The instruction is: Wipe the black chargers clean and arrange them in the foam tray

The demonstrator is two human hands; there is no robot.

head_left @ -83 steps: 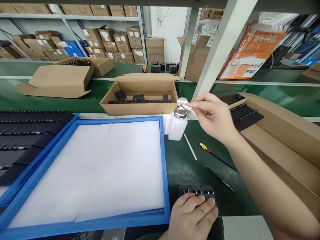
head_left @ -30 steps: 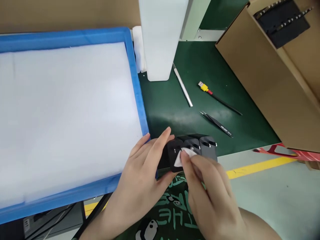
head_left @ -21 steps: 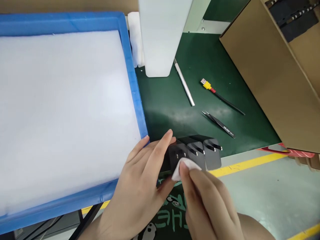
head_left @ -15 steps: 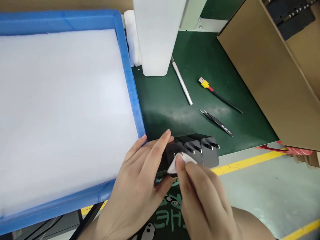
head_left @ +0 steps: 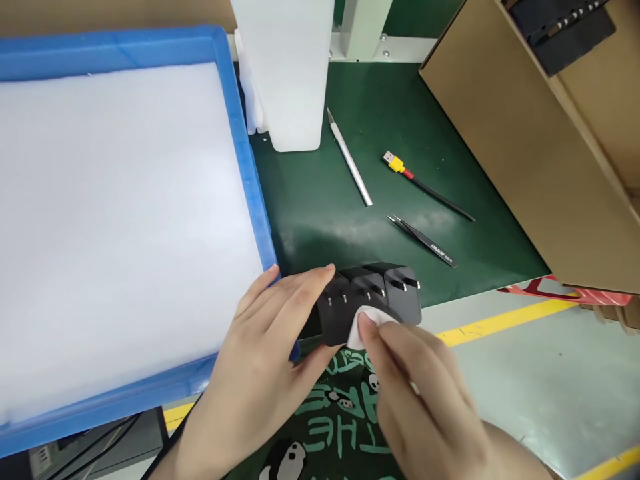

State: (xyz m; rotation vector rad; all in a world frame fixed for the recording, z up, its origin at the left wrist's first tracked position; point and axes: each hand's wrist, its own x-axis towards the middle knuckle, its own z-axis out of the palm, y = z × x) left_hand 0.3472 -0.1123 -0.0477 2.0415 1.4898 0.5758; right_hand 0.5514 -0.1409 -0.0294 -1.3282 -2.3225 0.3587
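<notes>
At the lower middle of the frame the left hand (head_left: pixel 260 360) grips three black plugs (head_left: pixel 367 300) while the right hand (head_left: pixel 425 400) pinches a white pad (head_left: pixel 367 325) onto the middle one, so wiping seems partway done.

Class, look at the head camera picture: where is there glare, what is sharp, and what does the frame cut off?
Head view: a soft pale glare patch lies on the green mat above the black adapters; the tweezers and both hands, left hand and right hand, are sharp; the white bottle is cut off at the top edge; straight edges bow slightly, as with a wide lens.
</notes>
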